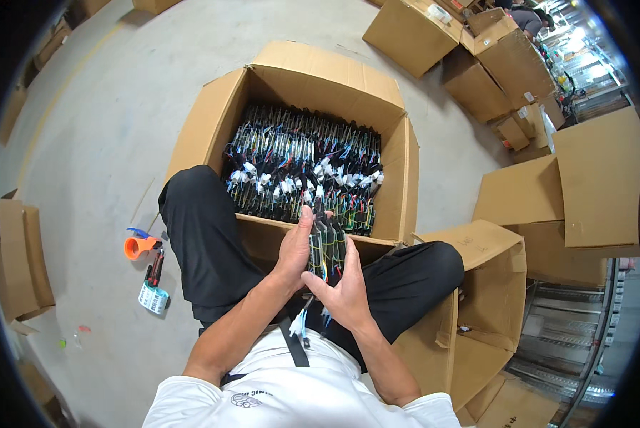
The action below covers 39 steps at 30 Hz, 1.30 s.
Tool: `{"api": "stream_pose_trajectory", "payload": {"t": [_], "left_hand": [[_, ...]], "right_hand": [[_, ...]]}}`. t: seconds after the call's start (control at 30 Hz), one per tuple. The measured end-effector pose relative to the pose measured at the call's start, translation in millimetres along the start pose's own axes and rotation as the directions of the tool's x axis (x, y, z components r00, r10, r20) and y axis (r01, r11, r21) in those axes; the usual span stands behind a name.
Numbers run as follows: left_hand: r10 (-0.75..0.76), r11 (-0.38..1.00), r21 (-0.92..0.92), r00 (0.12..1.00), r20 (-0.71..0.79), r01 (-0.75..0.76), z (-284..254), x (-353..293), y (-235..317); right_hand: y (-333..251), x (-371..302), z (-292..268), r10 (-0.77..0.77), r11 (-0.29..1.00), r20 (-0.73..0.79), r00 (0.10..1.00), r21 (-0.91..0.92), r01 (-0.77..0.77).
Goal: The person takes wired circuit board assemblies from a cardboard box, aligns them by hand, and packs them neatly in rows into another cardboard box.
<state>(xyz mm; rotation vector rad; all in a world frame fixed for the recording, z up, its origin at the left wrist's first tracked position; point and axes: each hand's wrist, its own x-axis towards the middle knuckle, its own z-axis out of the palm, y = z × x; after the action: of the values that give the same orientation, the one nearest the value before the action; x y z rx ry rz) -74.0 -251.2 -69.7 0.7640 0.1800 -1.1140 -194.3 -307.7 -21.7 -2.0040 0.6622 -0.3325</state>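
My left hand (291,251) and my right hand (346,294) press from both sides on a bundle of thin black circuit modules (327,246). Yellowish bands seem to run across the bundle, and coloured wires show among the modules. White connectors (298,325) dangle on leads below my hands, over my lap. Right beyond the bundle stands a large open cardboard box (327,70), its front wall between my knees. Inside it, tightly packed rows of similar modules (277,143) stand with white plugs and blue and red wires on top.
On the floor at left lie an orange tape ring (138,247), a red-and-black hand tool (155,267) and a roll with a pale label (153,298). An open carton (487,285) leans by my right knee. Stacked cartons (509,68) and metal roller racks (562,335) fill the right side.
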Motion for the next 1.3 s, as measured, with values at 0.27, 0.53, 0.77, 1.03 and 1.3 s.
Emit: {"api": "stream_pose_trajectory", "payload": {"t": [0.27, 0.53, 0.77, 1.03, 1.3], "left_hand": [[0.127, 0.977, 0.119, 0.937, 0.327, -0.174, 19.5, -20.0, 24.8], [0.209, 0.965, 0.104, 0.946, 0.247, -0.240, -3.6, -24.4, -14.5], [0.157, 0.984, 0.070, 0.985, 0.066, -0.161, 6.5, -16.7, -5.6], [-0.050, 0.987, -0.149, 0.993, 0.109, 0.066, 25.7, -16.6, 19.1], [0.194, 0.977, 0.081, 0.980, 0.052, -0.198, 18.5, -7.0, 12.2]], "right_hand": [[-14.8, 11.1, -31.5, 0.150, 0.853, 0.055, 0.987, 0.498, -0.157], [-7.4, 5.8, -26.8, 0.066, 0.961, 0.057, 0.996, 0.265, -0.079], [0.0, 1.0, -25.0, -0.049, 0.998, -0.019, 0.999, -0.051, 0.048], [35.6, -11.6, 1.3, -0.318, 0.930, -0.105, 0.942, -0.228, 0.288], [39.6, -10.7, 18.7, -0.174, 0.981, -0.046, 0.984, 0.083, 0.177]]}}
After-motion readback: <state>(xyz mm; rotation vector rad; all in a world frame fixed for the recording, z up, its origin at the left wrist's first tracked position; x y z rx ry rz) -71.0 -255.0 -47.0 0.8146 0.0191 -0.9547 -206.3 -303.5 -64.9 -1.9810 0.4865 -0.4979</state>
